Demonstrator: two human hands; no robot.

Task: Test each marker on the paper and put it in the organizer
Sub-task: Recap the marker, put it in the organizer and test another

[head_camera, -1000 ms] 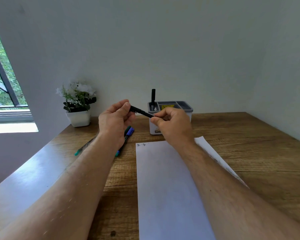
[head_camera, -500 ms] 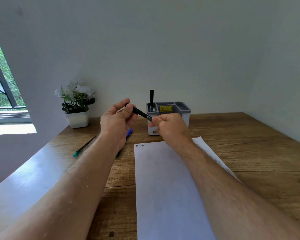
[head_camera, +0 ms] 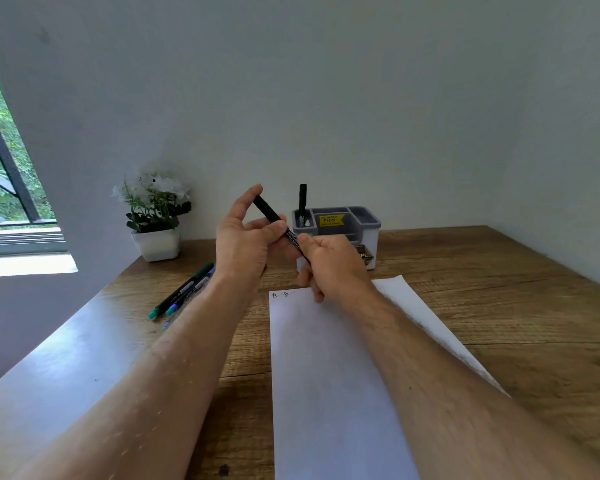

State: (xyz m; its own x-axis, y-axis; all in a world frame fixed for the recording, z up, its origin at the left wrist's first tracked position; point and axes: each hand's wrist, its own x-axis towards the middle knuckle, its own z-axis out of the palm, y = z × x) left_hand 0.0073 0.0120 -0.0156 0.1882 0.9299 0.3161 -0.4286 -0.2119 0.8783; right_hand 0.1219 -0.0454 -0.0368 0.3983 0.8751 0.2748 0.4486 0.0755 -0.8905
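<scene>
Both hands hold one black marker in the air above the far end of the white paper. My left hand grips its upper end with fingertips. My right hand is closed around its lower end, hiding the tip. The grey-and-white organizer stands just behind my hands, with one black marker upright in its left slot. Two small scribbles mark the paper's top left corner. A green-capped marker and a purple-capped marker lie on the desk, left of my left forearm.
A white pot with a flowering plant sits at the back left of the wooden desk. A window is at the far left. Walls close off the desk at the back and right.
The marker has tilted steeper, its upper end rising in my left hand. My right hand slid lower toward the paper. The view shifted, uncovering more of the markers on the desk.
</scene>
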